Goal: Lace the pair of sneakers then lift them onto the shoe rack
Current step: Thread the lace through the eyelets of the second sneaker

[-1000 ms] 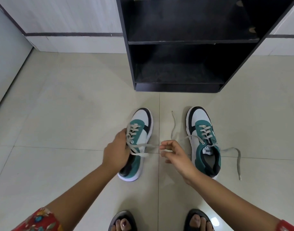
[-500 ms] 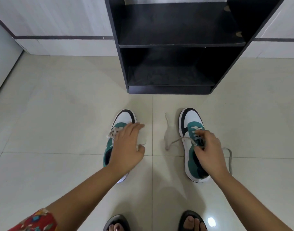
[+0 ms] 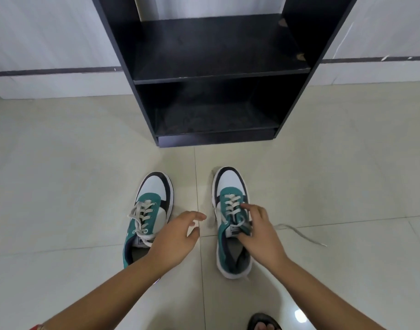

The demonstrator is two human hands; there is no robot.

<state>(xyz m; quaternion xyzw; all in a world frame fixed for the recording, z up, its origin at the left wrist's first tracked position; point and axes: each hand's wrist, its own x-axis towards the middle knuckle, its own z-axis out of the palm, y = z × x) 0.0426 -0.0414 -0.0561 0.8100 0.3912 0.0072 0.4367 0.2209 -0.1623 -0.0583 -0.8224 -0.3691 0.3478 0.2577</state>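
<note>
Two teal, white and navy sneakers stand side by side on the tiled floor, toes toward the black shoe rack (image 3: 297, 110). The left sneaker (image 3: 154, 194) has grey laces threaded up its front. My left hand (image 3: 176, 236) hovers between the two shoes, fingers spread, holding nothing. The right sneaker (image 3: 229, 184) is laced too; my right hand (image 3: 259, 231) rests on its tongue and collar, fingers gripping there. One loose lace end (image 3: 299, 233) trails over the floor to the right of that shoe.
The shoe rack stands against the wall with two dark shelves, both bare. A sandalled foot (image 3: 263, 323) shows at the bottom edge. Pale floor tiles (image 3: 61, 186) stretch to the left and right of the sneakers.
My left hand has come off the left sneaker and drifted right, between the shoes. My right hand has stayed on the right sneaker's tongue. The view has tilted closer to the rack.
</note>
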